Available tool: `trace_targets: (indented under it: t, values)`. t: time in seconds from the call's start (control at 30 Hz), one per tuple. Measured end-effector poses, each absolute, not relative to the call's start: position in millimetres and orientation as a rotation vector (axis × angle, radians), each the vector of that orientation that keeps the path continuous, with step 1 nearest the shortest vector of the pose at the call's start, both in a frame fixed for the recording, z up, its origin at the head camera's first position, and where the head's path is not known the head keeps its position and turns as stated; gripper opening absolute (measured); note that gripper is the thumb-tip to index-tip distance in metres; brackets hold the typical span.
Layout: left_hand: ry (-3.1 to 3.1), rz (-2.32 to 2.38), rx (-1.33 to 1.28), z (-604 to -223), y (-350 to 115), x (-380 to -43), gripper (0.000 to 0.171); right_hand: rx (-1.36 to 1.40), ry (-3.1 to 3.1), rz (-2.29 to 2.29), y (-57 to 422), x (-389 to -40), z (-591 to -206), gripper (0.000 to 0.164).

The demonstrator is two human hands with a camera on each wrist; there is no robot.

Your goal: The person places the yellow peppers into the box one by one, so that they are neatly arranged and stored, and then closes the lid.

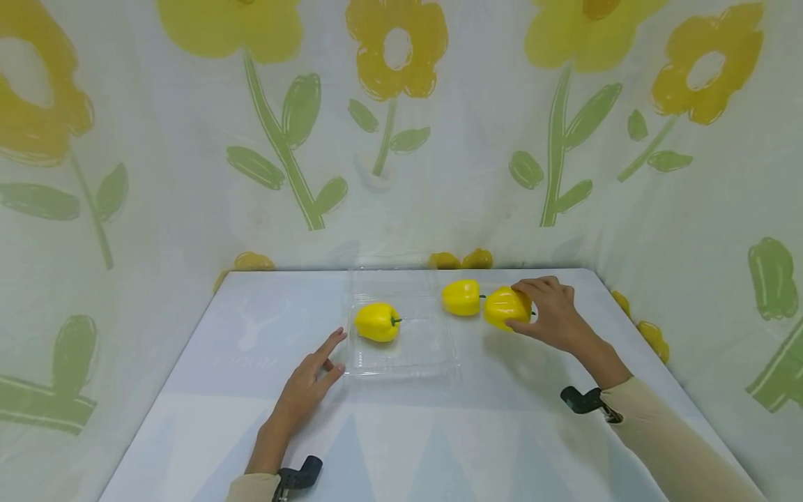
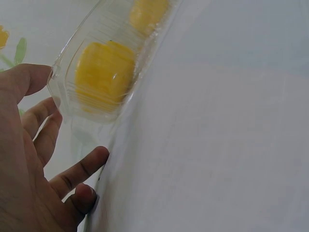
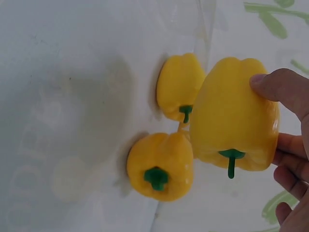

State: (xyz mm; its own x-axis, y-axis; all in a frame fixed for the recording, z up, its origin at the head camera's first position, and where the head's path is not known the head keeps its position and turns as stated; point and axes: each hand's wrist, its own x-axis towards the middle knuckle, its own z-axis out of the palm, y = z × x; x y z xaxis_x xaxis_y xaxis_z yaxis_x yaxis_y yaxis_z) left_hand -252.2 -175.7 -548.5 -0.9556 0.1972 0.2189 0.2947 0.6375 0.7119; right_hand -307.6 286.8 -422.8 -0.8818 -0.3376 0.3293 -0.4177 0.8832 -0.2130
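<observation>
Handling, held pepper (image 1: pixel 502 308): judged slick-skinned; the body should be pinched evenly about its sides, and its neighbours should be cleared without a nudge.
Handling, clear container (image 1: pixel 408 348): judged thin-walled; only a light steadying touch is called for.
Right hand (image 1: pixel 551 314): thumb and fingers parted by the pepper's breadth; pepper pinched between them, raised above the surface (image 1: pixel 401 432), right of centre in the frame.
Left hand (image 1: pixel 304 383): fingers loosely spread; fingertips placed at the container's left edge, lower centre of frame; nothing seen gripped.
Boxed pepper (image 1: pixel 376 322): laid inside container, centre of frame.
Loose peppers, two (image 3: pixel 181 82) (image 3: pixel 159 164): laid on surface, centre of right-wrist frame.
</observation>
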Motion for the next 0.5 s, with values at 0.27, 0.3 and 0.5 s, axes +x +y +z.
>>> trace_targets:
  t: [0.27, 0.3, 0.5]
  values:
    - [-2.737, -1.216, -0.406, -549, -177, -250, 0.059, 0.629, -2.754, 0.448, 271, -312, -419, 0.063]
    - [-2.737, -1.213, -0.408, -549, -176, -251, 0.059, 0.635, -2.747, 0.452, 270, -313, -419, 0.063]
    - [-2.761, -1.195, -0.402, -551, -176, -254, 0.059, 0.647, -2.744, 0.450, 258, -318, -419, 0.061]
